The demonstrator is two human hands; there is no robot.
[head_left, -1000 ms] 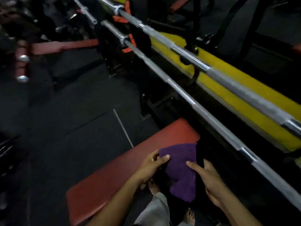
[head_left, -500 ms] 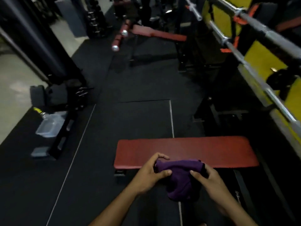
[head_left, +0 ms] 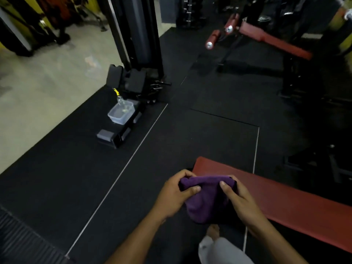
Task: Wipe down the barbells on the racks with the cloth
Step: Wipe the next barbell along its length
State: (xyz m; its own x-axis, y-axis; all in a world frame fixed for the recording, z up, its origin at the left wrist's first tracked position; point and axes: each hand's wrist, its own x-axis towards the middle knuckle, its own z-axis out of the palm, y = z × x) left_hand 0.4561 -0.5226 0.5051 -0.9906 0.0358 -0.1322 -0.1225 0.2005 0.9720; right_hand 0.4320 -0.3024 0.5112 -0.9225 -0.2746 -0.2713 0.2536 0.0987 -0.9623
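A purple cloth point(head_left: 206, 202) hangs bunched between both hands, low in the middle of the view. My left hand point(head_left: 174, 195) grips its left top edge, thumb over the front. My right hand point(head_left: 239, 201) grips its right top edge the same way. Only a barbell end point(head_left: 347, 15) shows at the top right corner; the bars on the racks are out of view.
A red flat bench point(head_left: 285, 204) lies just right of my hands. Another red bench point(head_left: 274, 41) stands at the back right. A clear plastic tub point(head_left: 121, 113) with a spray bottle point(head_left: 120, 99) sits by a black machine base point(head_left: 131, 80) on the left. Black rubber mats cover the floor.
My view has swung left, away from the racked barbells, toward the machine and the tub. Both hands have kept hold of the cloth and gathered it tighter.
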